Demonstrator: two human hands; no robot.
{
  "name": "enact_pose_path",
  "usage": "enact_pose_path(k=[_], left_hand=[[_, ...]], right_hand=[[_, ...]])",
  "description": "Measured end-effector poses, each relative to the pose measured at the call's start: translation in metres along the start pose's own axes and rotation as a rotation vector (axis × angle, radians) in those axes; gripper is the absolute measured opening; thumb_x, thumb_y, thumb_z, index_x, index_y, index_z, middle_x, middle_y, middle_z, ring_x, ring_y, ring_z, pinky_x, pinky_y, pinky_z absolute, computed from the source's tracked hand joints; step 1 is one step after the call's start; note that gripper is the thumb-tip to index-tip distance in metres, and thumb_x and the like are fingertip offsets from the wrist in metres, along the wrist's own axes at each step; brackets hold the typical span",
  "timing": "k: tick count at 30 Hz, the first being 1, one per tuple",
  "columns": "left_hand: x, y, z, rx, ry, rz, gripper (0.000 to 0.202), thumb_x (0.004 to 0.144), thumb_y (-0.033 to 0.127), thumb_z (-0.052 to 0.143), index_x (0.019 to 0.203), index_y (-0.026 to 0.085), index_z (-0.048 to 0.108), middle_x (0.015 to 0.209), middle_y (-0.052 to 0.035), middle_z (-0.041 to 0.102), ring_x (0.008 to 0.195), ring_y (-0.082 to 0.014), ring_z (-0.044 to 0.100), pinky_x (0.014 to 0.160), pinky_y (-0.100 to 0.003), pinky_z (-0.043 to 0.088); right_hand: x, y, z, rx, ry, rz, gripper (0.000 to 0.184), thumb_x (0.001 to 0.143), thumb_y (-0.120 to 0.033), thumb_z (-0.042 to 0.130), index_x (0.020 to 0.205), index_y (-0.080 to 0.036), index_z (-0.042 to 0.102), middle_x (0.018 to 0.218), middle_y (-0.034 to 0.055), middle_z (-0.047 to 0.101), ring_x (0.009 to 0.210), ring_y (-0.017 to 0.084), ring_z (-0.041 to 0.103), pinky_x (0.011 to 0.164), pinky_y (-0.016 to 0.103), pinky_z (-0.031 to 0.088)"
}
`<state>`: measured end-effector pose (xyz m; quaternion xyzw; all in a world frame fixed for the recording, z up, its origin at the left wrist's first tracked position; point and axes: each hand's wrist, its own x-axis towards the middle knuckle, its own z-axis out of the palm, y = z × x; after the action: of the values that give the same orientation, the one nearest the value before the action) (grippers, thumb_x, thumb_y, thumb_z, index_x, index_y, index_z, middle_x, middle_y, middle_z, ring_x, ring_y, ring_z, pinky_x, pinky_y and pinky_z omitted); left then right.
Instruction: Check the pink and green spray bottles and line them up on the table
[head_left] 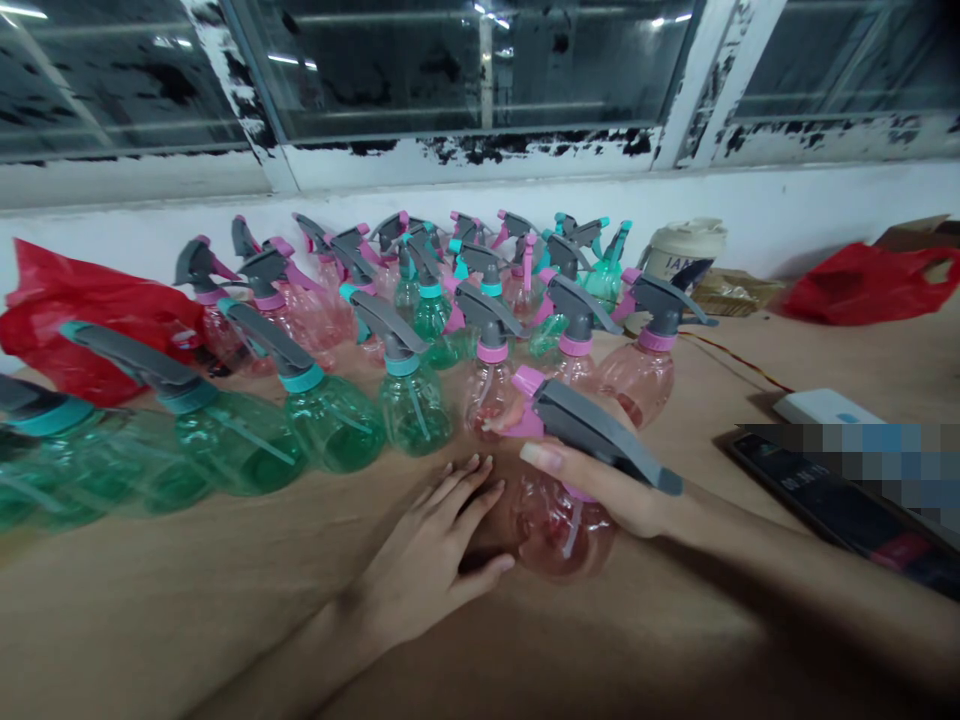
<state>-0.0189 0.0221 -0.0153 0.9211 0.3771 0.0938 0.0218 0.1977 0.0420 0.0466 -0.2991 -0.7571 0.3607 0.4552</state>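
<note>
Right hand (630,505): fingers curled round the neck of a pink spray bottle (551,550), before the bottle rows. Left hand (424,550): fingers loosely spread, empty, beside it. Tub (667,258): capitals including "A". Phone (840,515): digits beginning "00".

Dark windows (390,75) top a white wall (806,215).

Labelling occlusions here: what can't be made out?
Head view, all items:
Right hand: some fingers hidden behind the held pink bottle.
Leftmost spray head: cut off by the left edge.
Phone: partly covered by a pixelated block.
White tub: lower part hidden by a spray bottle.
</note>
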Motion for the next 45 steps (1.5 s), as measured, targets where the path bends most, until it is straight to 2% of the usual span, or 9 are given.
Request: enact_pose_path(k=[3,6,10,15,25,31,34,39,45], left_hand=[[-0.0008,-0.0002,0.0013,0.011,0.001,-0.006,0.058,0.089,0.051,0.054,0.134,0.014,0.047,0.142,-0.0156,0.045,0.131,-0.0308,0.041,0.106,-0.048,0.036],[-0.0011,-0.0005,0.0020,0.022,0.017,0.005,0.058,0.089,0.052,0.054,0.132,0.014,0.048,0.140,-0.0167,0.047,0.129,-0.0314,0.044,0.104,-0.049,0.038],[-0.0002,-0.0001,0.0006,0.019,0.034,0.017,0.057,0.088,0.049,0.055,0.132,0.013,0.048,0.136,-0.0164,0.051,0.125,-0.0318,0.048,0.102,-0.049,0.041],[-0.0003,-0.0002,0.0002,0.011,0.051,0.026,0.057,0.088,0.049,0.056,0.133,0.013,0.047,0.138,-0.0159,0.049,0.126,-0.0312,0.046,0.103,-0.048,0.040],[0.0004,0.0000,0.0005,0.034,0.031,0.026,0.058,0.089,0.050,0.055,0.132,0.013,0.048,0.139,-0.0170,0.048,0.127,-0.0315,0.045,0.103,-0.049,0.040],[0.0005,0.0005,-0.0006,0.013,0.017,0.013,0.058,0.089,0.049,0.056,0.133,0.012,0.047,0.142,-0.0164,0.045,0.131,-0.0309,0.042,0.105,-0.049,0.037],[0.0004,0.0004,-0.0010,0.008,0.019,0.007,0.058,0.089,0.049,0.056,0.133,0.012,0.048,0.143,-0.0166,0.044,0.132,-0.0314,0.040,0.105,-0.049,0.038],[0.0005,-0.0007,0.0001,0.017,0.023,0.012,0.059,0.089,0.052,0.054,0.134,0.014,0.046,0.142,-0.0155,0.045,0.130,-0.0302,0.042,0.105,-0.048,0.038],[-0.0007,-0.0036,0.0047,0.038,0.076,0.041,0.057,0.089,0.049,0.054,0.133,0.014,0.046,0.142,-0.0154,0.045,0.131,-0.0298,0.042,0.105,-0.048,0.037]], right_hand=[[0.0006,0.0002,0.0008,0.054,0.000,0.042,0.025,0.087,-0.038,0.057,0.108,-0.024,0.064,0.103,0.0036,0.068,0.093,0.019,0.065,0.087,0.033,0.049],[0.0015,-0.0017,0.0024,0.050,0.010,0.013,0.027,0.086,-0.039,0.059,0.109,-0.026,0.065,0.102,0.0035,0.069,0.093,0.019,0.066,0.086,0.034,0.050],[0.0019,-0.0037,0.0041,0.016,0.070,-0.059,0.024,0.082,-0.036,0.064,0.102,-0.025,0.068,0.096,0.0022,0.070,0.088,0.018,0.066,0.080,0.032,0.051],[0.0023,-0.0067,0.0041,0.024,0.088,-0.059,0.018,0.081,-0.034,0.065,0.096,-0.024,0.067,0.085,0.0000,0.068,0.077,0.015,0.064,0.070,0.029,0.051],[0.0016,-0.0056,0.0044,0.032,0.088,-0.055,0.019,0.081,-0.033,0.064,0.097,-0.023,0.067,0.087,0.0000,0.067,0.078,0.015,0.063,0.071,0.028,0.050],[0.0046,-0.0077,0.0031,-0.010,0.079,-0.088,0.008,0.083,-0.030,0.063,0.085,-0.022,0.063,0.079,-0.0023,0.063,0.071,0.013,0.061,0.066,0.026,0.048],[0.0051,-0.0067,0.0020,-0.022,0.031,-0.099,0.013,0.085,-0.033,0.061,0.080,-0.022,0.060,0.072,-0.0034,0.059,0.067,0.012,0.058,0.064,0.026,0.047],[0.0026,-0.0023,0.0019,-0.072,0.059,-0.044,0.020,0.086,-0.036,0.059,0.073,-0.021,0.055,0.067,-0.0044,0.056,0.060,0.009,0.055,0.057,0.023,0.045],[0.0055,-0.0027,0.0011,0.021,0.026,0.020,0.022,0.085,-0.043,0.059,0.083,-0.021,0.062,0.081,0.0004,0.063,0.076,0.015,0.063,0.071,0.029,0.052]])
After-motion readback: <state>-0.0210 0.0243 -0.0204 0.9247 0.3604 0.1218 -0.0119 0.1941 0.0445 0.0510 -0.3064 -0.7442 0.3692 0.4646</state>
